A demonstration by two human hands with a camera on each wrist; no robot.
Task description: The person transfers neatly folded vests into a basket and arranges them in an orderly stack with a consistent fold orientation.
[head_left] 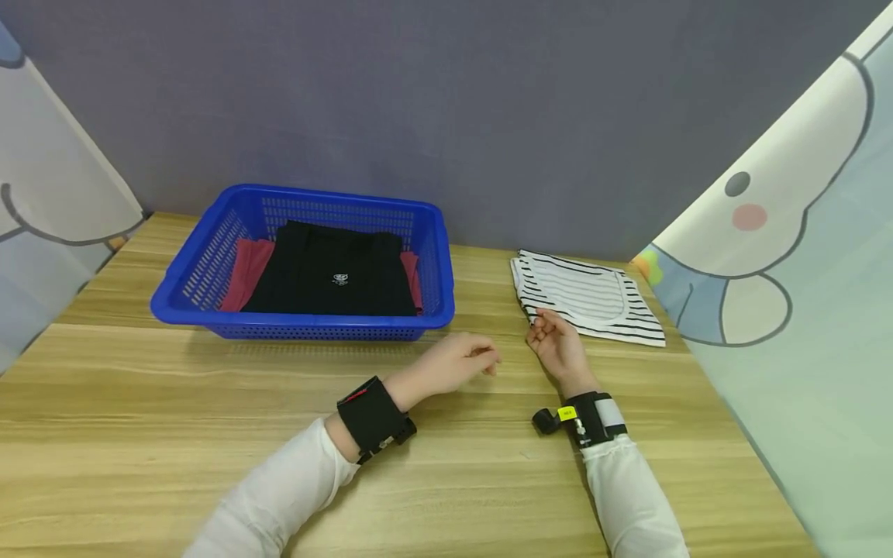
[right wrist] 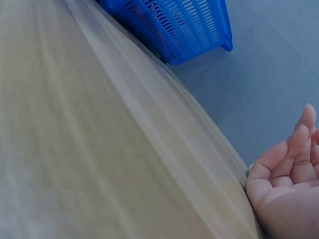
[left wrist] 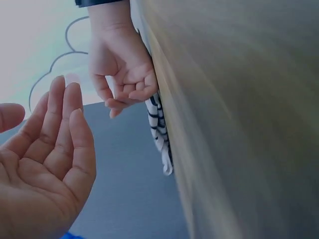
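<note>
A folded white garment with black stripes (head_left: 579, 291) lies on the table at the back right. My right hand (head_left: 558, 349) is at its front left corner, palm turned up and fingers loosely bent, with nothing in them. In the left wrist view, the right hand (left wrist: 124, 69) is low beside the table surface, and the striped cloth (left wrist: 158, 124) shows just past it. My left hand (head_left: 446, 363) hovers over the table between the basket and the garment. Its fingers are relaxed and hold nothing, as the left wrist view of the hand (left wrist: 55, 154) shows.
A blue plastic basket (head_left: 303, 319) stands at the back left of the wooden table (head_left: 446, 480). Inside it, a folded black garment (head_left: 335, 271) lies on top of a red one (head_left: 251, 271). A grey panel (head_left: 446, 116) rises behind the table.
</note>
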